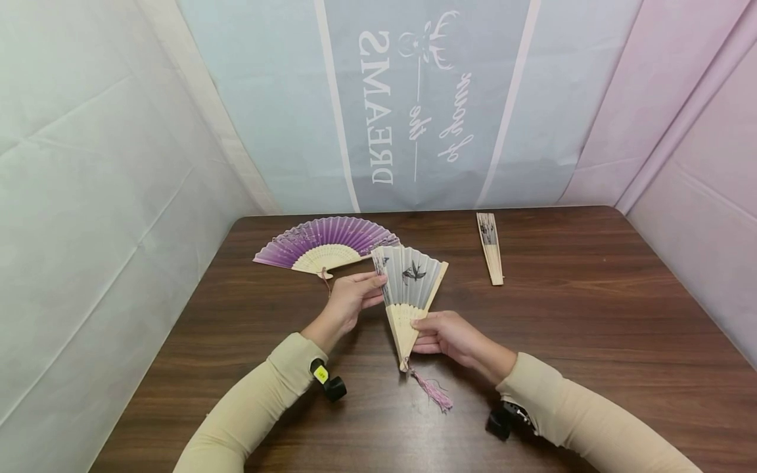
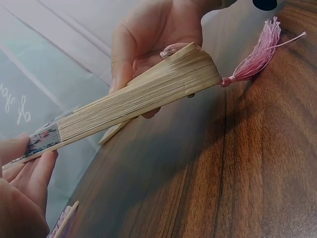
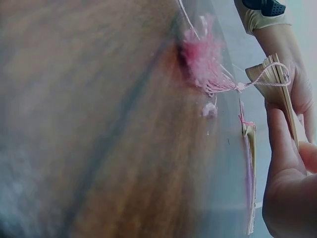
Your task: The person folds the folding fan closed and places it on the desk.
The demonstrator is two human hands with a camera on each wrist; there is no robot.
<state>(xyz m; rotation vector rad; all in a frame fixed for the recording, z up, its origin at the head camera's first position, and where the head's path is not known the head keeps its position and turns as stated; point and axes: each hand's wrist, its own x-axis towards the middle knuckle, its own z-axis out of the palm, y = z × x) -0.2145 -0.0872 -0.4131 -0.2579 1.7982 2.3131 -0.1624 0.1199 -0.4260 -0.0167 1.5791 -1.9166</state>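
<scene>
Both hands hold a partly spread grey folding fan (image 1: pixel 408 282) with a dark bird print and pale wooden ribs, lifted above the table. The left hand (image 1: pixel 355 295) pinches its left edge between thumb and fingers, up at the fabric. Lower down, the right hand (image 1: pixel 446 335) grips the ribs on the right side, thumb on top. A pink tassel (image 2: pixel 257 52) hangs from the fan's pivot end. Behind the left hand, a purple folding fan (image 1: pixel 331 236) lies fully spread. To the right at the back lies a folded fan (image 1: pixel 489 249) with a grey and dark print.
The dark wooden table (image 1: pixel 591 315) has rounded far corners. A grey-blue cloth (image 1: pixel 503 131) with mirrored lettering hangs behind it, and white cloth (image 1: pixel 106 197) walls off the left side. Each wrist wears a strapped black camera (image 1: pixel 335 389).
</scene>
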